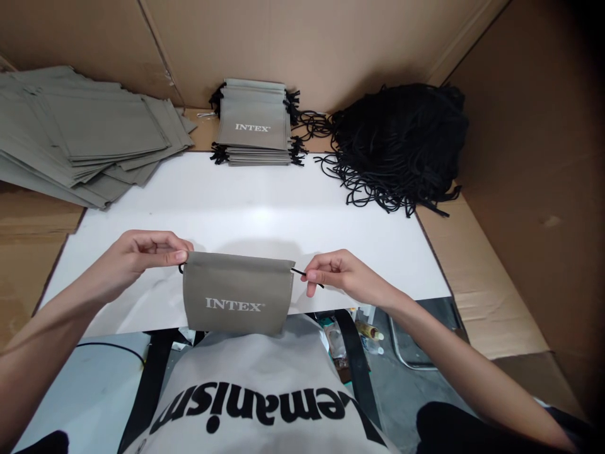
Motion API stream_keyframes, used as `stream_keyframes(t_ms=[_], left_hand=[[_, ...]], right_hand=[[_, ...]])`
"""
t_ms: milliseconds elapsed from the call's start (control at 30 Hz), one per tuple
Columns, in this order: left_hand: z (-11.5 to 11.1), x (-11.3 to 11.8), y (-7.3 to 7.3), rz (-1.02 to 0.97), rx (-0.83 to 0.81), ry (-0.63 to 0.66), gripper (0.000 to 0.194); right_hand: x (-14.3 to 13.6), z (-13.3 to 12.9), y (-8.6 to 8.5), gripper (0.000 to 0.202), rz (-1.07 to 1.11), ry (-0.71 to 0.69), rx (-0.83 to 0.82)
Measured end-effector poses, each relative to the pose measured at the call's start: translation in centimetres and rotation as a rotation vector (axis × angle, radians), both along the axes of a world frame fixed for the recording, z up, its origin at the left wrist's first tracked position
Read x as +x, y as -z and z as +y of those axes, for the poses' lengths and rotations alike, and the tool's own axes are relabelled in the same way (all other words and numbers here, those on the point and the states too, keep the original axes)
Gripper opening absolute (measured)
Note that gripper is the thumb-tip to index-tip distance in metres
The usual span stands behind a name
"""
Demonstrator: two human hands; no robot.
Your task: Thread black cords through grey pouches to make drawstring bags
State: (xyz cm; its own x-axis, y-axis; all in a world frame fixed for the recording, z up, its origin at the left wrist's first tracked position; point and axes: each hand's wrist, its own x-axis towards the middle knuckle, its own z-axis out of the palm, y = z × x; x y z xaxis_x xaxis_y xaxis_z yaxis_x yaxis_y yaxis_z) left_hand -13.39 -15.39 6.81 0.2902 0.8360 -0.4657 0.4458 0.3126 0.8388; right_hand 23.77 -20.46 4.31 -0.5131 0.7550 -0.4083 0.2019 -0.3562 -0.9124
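Note:
A grey pouch (236, 287) printed INTEX hangs upright between my hands at the near edge of the white table. My left hand (154, 249) pinches its upper left corner, where a bit of black cord sticks out. With thumb and fingers closed, my right hand (333, 274) holds a black cord (297, 272) that comes out of the pouch's upper right corner. The cord's short end shows just past my fingertips.
Flat grey pouches (104, 126) lie heaped at the left. A stack of corded INTEX pouches (255, 113) stands at the back middle. Right of it is a big pile of black cords (401, 139). Cardboard walls (307, 44) enclose the white table (227, 202).

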Motion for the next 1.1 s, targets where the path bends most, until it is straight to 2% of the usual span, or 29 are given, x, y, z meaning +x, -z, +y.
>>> stream_keyframes(t_ms=[267, 433, 600, 833, 1100], left_hand=[[0.3, 0.1, 0.5, 0.024, 0.035, 0.000, 0.020], [0.9, 0.6, 1.1, 0.030, 0.006, 0.034, 0.020], [1.5, 1.2, 2.0, 0.020, -0.032, 0.062, 0.021], [2.4, 1.6, 2.9, 0.025, -0.050, 0.081, 0.024], [4.0, 1.1, 3.8, 0.018, -0.046, 0.078, 0.020]], right_hand=[[0.3, -0.1, 0.0, 0.024, -0.049, 0.012, 0.007], [1.3, -0.1, 0.6, 0.024, -0.047, -0.006, 0.018], [2.1, 0.0, 1.4, 0.024, 0.027, -0.024, -0.073], [2.4, -0.1, 2.1, 0.027, 0.000, -0.012, -0.158], [2.0, 0.5, 2.5, 0.027, -0.066, -0.018, -0.028]])
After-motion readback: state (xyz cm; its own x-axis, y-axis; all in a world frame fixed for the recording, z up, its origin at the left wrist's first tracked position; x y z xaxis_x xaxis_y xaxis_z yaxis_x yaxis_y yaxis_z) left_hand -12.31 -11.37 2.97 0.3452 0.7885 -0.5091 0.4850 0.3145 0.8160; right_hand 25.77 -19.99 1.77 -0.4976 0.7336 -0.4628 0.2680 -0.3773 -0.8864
